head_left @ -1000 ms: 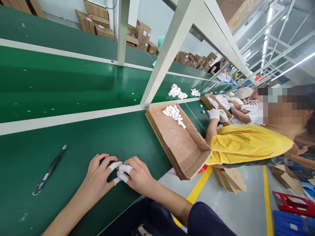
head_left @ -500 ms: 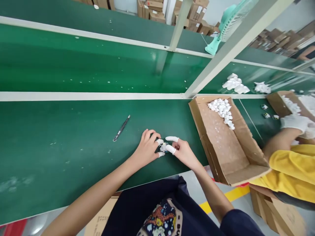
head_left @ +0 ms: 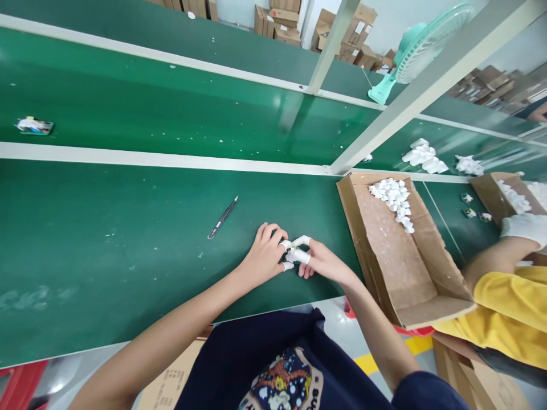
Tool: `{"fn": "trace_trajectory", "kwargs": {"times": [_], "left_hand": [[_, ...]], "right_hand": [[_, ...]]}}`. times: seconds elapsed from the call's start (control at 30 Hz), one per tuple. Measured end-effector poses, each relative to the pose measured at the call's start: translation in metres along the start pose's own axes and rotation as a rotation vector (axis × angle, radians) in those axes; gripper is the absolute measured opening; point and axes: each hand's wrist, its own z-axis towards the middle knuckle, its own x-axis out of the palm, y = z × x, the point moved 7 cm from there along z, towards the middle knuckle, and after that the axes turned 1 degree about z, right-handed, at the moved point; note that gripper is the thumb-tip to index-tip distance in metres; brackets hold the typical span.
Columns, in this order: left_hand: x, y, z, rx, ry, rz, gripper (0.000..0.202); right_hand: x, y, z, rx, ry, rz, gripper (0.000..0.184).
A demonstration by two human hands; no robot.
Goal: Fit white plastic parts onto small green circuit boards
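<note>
Between my hands, low over the green table, is a small dark electronic part with white material on it [head_left: 291,255]. It looks like a little circuit board, mostly hidden by fingers. My left hand [head_left: 267,250] pinches it from the left, white finger cots on thumb and index finger. From the right, my right hand [head_left: 322,261], also with white finger cots, closes its thumb and index finger on the part's white top. Black tweezers [head_left: 223,217] lie on the table to the left of my hands, touched by neither.
An open cardboard tray [head_left: 410,267] holding small white pieces [head_left: 393,199] stands at my right. Beyond the white rail runs a green belt with a small board [head_left: 35,125] on it. A post [head_left: 384,108] slants above. A co-worker's gloved hand [head_left: 525,229] is far right.
My right index finger has come down onto the part; before, it was stretched out above it. The view has shifted left, bringing a board on the belt into sight.
</note>
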Motion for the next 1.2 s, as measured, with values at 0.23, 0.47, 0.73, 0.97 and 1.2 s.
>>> {"fn": "trace_trajectory", "kwargs": {"times": [0.23,0.47,0.73,0.97,1.2], "left_hand": [[0.000,0.000,0.000,0.006,-0.009,-0.003,0.022],[0.001,-0.001,0.000,-0.005,-0.016,-0.001,0.019],[0.000,0.001,0.000,-0.012,-0.023,-0.034,0.024],[-0.003,0.000,0.001,0.041,-0.023,-0.086,0.027],[-0.007,0.002,0.003,0.046,-0.014,-0.078,0.031]], "right_hand": [[-0.001,0.002,0.008,0.095,0.042,-0.058,0.019],[-0.005,0.005,0.006,0.048,-0.066,-0.189,0.015],[-0.004,-0.007,0.004,0.032,0.105,0.194,0.037],[-0.003,-0.007,0.002,-0.048,0.137,0.251,0.044],[-0.004,-0.013,0.006,-0.071,0.112,0.247,0.048]]}}
